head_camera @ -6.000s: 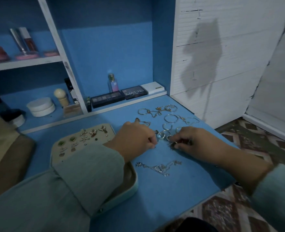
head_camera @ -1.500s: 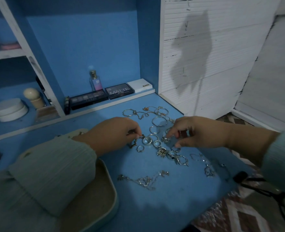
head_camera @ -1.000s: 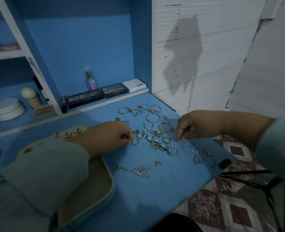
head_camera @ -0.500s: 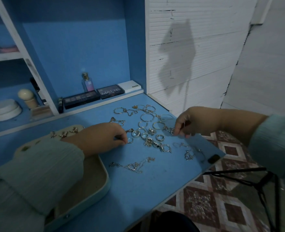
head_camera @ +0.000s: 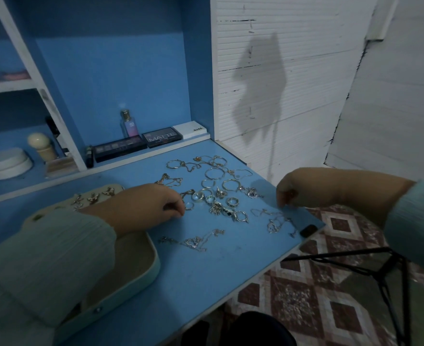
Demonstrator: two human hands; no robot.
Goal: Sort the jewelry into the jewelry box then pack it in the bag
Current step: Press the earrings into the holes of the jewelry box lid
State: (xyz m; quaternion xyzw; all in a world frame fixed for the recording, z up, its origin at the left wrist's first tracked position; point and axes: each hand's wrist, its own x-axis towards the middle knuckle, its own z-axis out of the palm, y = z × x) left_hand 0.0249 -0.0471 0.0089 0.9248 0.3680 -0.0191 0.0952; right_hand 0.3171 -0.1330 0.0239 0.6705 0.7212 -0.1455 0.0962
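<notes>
Head view, looking down on my two hands over a blue table (head_camera: pixel 206 270). My left hand (head_camera: pixel 143 208) rests at the near-left edge of the scattered jewelry (head_camera: pixel 216 193), knuckles up, fingers curled, the fingertips pressed together over a small ring (head_camera: pixel 188 205) on the table; whether the ring is actually pinched I cannot tell. My right hand (head_camera: pixel 303 189) hovers at the table's right edge, fingers bent down and thumb drawn toward them; something small seems to sit between the tips, but the dim light leaves the grip uncertain. Jewelry lies loose between the hands: thin hoops toward the back, chunky rings in the middle, a chain (head_camera: pixel 191 242) nearer me, and another tangle of chain (head_camera: pixel 275 222) below the right hand. An open jewelry box (head_camera: pixel 141 273) lies on the table's left side, under my left forearm and sleeve; its pale panel (head_camera: pixel 56 208) carries several earrings (head_camera: pixel 93 196). A small dark object (head_camera: pixel 308 231) sits at the right edge of the table. On the ledge behind stand a perfume bottle (head_camera: pixel 129 123), two eyeshadow palettes (head_camera: pixel 136 146), and a white box (head_camera: pixel 189 129). Left shelf: a round white jar (head_camera: pixel 5 163).
</notes>
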